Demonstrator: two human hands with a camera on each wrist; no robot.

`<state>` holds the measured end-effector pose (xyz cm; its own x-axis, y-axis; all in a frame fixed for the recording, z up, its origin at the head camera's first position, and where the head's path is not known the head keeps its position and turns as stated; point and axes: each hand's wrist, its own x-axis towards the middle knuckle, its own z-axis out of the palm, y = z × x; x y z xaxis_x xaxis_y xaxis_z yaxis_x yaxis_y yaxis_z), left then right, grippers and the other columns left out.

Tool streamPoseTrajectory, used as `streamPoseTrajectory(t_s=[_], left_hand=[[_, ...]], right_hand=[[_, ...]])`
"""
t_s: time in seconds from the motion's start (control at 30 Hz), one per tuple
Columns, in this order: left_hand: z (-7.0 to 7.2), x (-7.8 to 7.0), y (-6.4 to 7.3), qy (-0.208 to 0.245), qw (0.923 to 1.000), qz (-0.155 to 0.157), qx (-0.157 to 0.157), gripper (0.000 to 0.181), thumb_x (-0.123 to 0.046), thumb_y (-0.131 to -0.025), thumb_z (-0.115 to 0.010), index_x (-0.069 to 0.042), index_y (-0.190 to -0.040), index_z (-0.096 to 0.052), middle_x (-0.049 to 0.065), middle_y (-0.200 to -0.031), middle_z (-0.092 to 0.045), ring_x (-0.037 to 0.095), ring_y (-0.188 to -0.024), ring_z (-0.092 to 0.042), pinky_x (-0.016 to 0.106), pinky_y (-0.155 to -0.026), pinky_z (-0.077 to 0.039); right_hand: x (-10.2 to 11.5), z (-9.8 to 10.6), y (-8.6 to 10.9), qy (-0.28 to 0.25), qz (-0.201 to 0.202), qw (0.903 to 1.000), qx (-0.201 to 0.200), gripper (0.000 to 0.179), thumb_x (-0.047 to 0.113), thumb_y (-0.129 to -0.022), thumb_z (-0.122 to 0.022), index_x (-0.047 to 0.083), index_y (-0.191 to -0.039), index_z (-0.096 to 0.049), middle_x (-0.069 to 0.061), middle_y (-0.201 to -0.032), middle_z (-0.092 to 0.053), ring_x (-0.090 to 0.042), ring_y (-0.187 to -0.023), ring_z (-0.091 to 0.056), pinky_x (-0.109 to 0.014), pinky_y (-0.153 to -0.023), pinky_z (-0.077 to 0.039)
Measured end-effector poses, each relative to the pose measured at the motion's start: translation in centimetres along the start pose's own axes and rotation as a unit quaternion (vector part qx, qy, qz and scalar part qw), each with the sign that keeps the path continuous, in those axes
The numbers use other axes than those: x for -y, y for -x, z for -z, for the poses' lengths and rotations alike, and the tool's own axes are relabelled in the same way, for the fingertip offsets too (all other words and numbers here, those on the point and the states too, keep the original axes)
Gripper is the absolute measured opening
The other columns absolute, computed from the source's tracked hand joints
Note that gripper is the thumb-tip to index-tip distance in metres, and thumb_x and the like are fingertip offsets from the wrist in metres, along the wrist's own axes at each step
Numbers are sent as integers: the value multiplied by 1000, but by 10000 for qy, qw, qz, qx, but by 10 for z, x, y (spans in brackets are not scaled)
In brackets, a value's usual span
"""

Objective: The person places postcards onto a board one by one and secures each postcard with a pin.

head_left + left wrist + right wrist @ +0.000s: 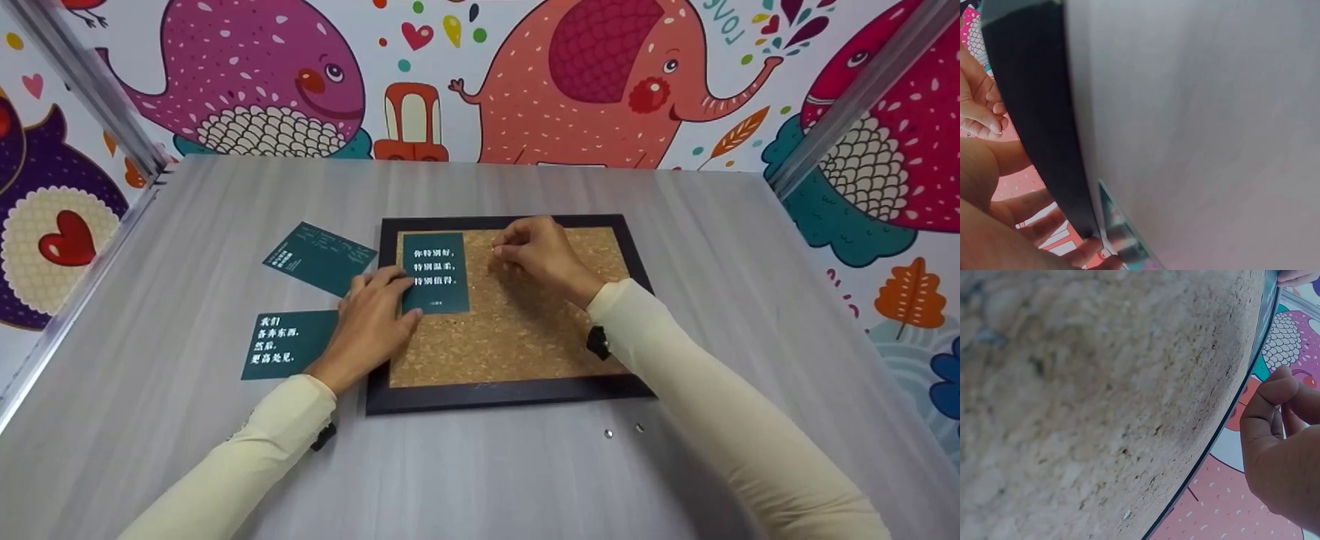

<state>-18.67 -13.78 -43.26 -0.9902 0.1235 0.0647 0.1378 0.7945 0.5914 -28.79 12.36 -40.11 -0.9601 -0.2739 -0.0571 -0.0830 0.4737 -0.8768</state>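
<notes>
A green card (435, 289) with white writing lies upright at the upper left of a cork board (510, 345). My left hand (375, 319) rests over the board's left edge, fingers spread, with fingertips and thumb at the card's left side. Above the cork, right of the card, my right hand (541, 255) has thumb and index finger pinched together. A tiny pale thumbtack (1000, 133) shows at those fingertips in the left wrist view, mostly hidden. The right wrist view shows the curled right hand (1278, 439) from behind.
The board has a black frame (517, 391). Left of it lie a tilted green card (319, 255) and another green card (289, 345), partly behind my left hand. Two small silver thumbtacks (608, 433) lie on the table near the board's front edge. A patterned wall (420, 45) stands behind.
</notes>
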Motion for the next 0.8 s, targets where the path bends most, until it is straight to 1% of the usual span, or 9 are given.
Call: streamPoseTrajectory(t_s=[0.1,0.27,0.4,0.5,0.6,0.7,0.8], left_hand=[[0,0,0,-1,10000,2,9,52,-19,-104,-76,5,-148,-65,20,-164,-51,47,-151,-37,73,-119,-33],[1,-1,0,6,10000,22,21,52,-19,-104,-76,4,-149,-64,20,-165,-50,47,-152,-37,73,-120,-32],[0,0,0,-24,10000,24,22,52,-19,-104,-76,5,-149,-64,21,-164,-50,48,-152,-37,73,-120,-32],[0,0,-1,-69,10000,11,-22,51,-18,-104,-77,5,-148,-65,21,-163,-51,47,-151,-38,74,-119,-33],[0,0,-1,-103,9999,-11,-65,50,-17,-103,-77,5,-147,-66,21,-163,-52,47,-150,-39,74,-117,-34],[0,1,-1,-103,9999,8,-47,51,-17,-103,-78,5,-148,-65,21,-163,-51,47,-150,-39,73,-118,-34],[-1,1,-1,-100,9999,10,-30,51,-17,-103,-77,5,-147,-65,21,-163,-51,47,-150,-39,73,-119,-34]], right_hand=[[1,-1,-3,-21,-20,10000,22,8,2,-106,-73,-1,-106,-80,-12,-97,-78,-18,-78,-65,-25,-65,-56],[3,-3,-7,-85,-30,9999,89,9,2,-106,-72,-3,-108,-79,-11,-96,-76,-17,-75,-63,-24,-61,-52],[4,-7,-10,-150,-29,9998,91,10,1,-106,-72,-5,-110,-79,-12,-97,-76,-16,-75,-63,-25,-63,-53],[7,-10,-10,-166,61,9998,102,11,1,-106,-72,-6,-110,-79,-16,-99,-78,-16,-76,-65,-26,-66,-56],[10,-14,-12,-140,179,9997,75,10,1,-105,-73,-5,-109,-80,-18,-99,-78,-17,-75,-65,-26,-65,-56],[12,-17,-14,-133,185,9997,29,9,2,-105,-74,-3,-106,-81,-16,-96,-77,-17,-74,-64,-26,-63,-54],[12,-20,-16,-96,139,9999,14,8,2,-105,-74,-1,-105,-82,-14,-95,-77,-18,-75,-65,-27,-64,-56]])
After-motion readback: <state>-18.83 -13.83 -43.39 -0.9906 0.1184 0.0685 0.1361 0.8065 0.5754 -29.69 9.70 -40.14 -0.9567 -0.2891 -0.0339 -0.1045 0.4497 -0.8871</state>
